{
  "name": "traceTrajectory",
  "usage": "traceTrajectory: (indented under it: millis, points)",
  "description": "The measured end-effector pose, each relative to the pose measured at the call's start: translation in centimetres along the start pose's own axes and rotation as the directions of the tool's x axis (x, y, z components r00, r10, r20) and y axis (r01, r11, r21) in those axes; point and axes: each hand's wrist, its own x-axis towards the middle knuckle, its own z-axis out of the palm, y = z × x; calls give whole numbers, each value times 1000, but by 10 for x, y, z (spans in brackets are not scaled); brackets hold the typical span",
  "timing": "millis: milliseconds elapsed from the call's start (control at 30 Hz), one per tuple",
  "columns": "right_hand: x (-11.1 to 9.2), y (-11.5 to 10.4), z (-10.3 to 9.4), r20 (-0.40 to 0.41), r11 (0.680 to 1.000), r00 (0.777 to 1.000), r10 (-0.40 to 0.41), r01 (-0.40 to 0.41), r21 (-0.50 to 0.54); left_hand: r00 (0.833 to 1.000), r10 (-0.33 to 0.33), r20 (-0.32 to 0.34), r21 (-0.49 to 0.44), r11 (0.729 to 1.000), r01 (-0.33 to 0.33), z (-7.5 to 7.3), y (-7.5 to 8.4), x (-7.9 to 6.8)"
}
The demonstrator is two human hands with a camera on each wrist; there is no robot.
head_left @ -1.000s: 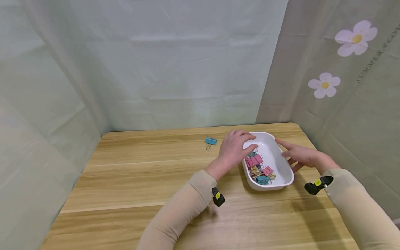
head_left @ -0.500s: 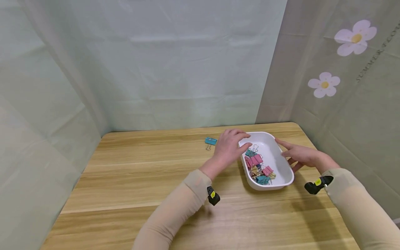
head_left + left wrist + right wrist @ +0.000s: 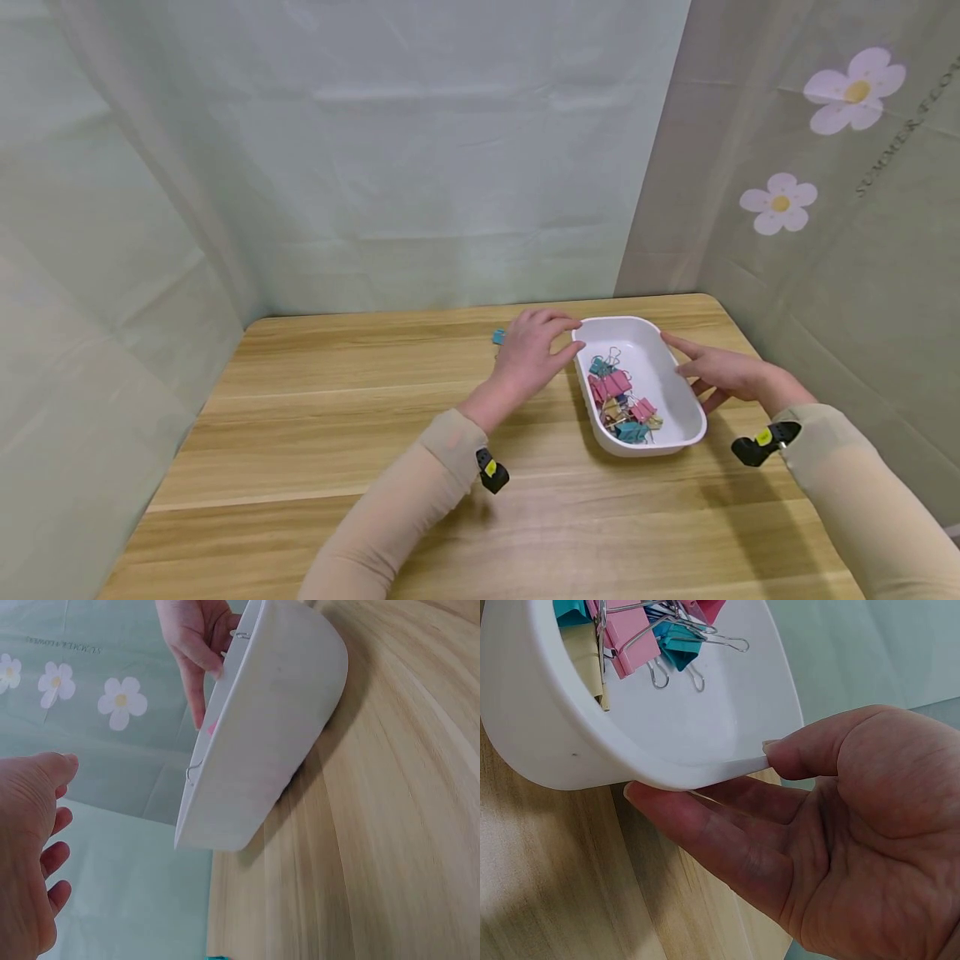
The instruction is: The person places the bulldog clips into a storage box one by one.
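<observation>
A white plastic bin (image 3: 670, 396) stands on the table toward the right, with several binder clips (image 3: 613, 385) in pink, teal and yellow heaped along its left side. My right hand (image 3: 722, 374) pinches the bin's right rim; in the right wrist view the thumb is at the rim and the fingers (image 3: 712, 840) lie along the outside wall. My left hand (image 3: 527, 350) is just left of the bin, fingers loosely bent, nothing in it. The left wrist view shows a gap between that hand (image 3: 26, 847) and the bin. Behind it lies a blue binder clip (image 3: 498, 337), partly hidden.
The wooden table (image 3: 300, 433) extends left and toward the front. Its back edge meets a pale green curtain (image 3: 450, 167), and a flower-printed curtain (image 3: 855, 292) runs along the right side. Each wrist carries a black camera mount (image 3: 492, 471).
My left hand has moved left, from over the bin's left rim to beside it, now covering part of the blue binder clip. The right hand and the bin have stayed in place.
</observation>
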Motion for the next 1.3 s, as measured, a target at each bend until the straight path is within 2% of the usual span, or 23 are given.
traceTrajectory:
  millis: [300, 967, 1300]
  points:
    - [1, 2, 0, -5, 1000, 1000, 8, -8, 4, 999, -32, -11, -14, 999, 32, -8, -13, -7]
    - [2, 5, -1, -13, 1000, 1000, 10, -10, -3, 997, -68, -25, 65, 995, 70, -30, -54, -19]
    - [2, 6, -2, -1, 1000, 1000, 2, -2, -3, 992, -124, -6, 79, 989, 124, -35, -70, -23]
